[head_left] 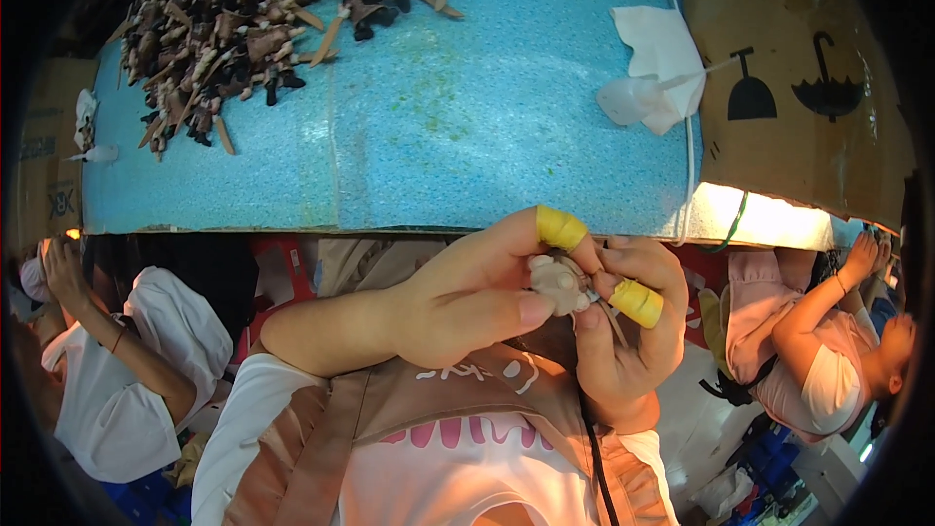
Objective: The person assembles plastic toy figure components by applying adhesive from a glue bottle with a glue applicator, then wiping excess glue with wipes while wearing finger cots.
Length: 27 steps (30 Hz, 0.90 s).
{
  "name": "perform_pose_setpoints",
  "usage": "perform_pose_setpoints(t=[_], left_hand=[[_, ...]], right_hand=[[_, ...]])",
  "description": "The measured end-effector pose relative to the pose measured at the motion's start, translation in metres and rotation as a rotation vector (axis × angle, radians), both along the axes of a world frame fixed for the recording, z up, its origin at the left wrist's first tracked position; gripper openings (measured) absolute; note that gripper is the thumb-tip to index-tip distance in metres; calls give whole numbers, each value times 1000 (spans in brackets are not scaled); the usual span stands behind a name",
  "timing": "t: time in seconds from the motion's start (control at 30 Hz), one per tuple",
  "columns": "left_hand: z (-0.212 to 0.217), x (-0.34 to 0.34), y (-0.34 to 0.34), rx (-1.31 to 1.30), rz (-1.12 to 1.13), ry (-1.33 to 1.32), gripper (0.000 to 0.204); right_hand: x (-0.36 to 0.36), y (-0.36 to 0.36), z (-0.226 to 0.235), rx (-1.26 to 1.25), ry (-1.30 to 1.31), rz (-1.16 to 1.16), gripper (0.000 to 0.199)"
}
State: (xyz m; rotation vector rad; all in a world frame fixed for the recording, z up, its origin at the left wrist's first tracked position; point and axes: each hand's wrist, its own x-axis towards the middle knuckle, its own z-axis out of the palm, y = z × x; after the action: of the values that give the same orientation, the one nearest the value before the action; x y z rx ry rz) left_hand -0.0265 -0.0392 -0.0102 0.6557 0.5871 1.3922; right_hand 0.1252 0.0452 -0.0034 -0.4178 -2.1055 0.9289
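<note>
In front of my chest, just below the table edge, my left hand (487, 297) pinches a small pale beige figurine (557, 282) between thumb and fingers. My right hand (638, 331) closes on the same piece from the other side, its thumb and fingertips pressed near the figurine's right end. A thin tan strip (616, 324) sticks out by the right thumb; whether it belongs to the figurine I cannot tell. Yellow tape wraps a finger on each hand. The fingers hide much of the figurine.
A blue foam-covered table (438, 156) lies ahead. Brown and black figurines with tan sticks (243, 29) are heaped at its far left. A translucent nozzle bottle (628, 99) rests on white tissue (651, 39) at right. Cardboard (789, 146) borders the table; people sit on both sides.
</note>
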Motion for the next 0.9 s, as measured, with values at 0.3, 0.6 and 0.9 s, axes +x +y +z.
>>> perform_pose_setpoints(t=[0.3, 0.6, 0.9], left_hand=[[0, -8, 6, 39, -21, 3, 32], [-20, -8, -5, 42, 9, -133, 23], [-32, -24, -9, 79, 67, -226, 21]], right_hand=[[-6, 5, 2, 101, -54, -59, 25], [-12, -4, 6, 177, -101, -95, 21], [-39, -5, 5, 163, -104, -65, 19]])
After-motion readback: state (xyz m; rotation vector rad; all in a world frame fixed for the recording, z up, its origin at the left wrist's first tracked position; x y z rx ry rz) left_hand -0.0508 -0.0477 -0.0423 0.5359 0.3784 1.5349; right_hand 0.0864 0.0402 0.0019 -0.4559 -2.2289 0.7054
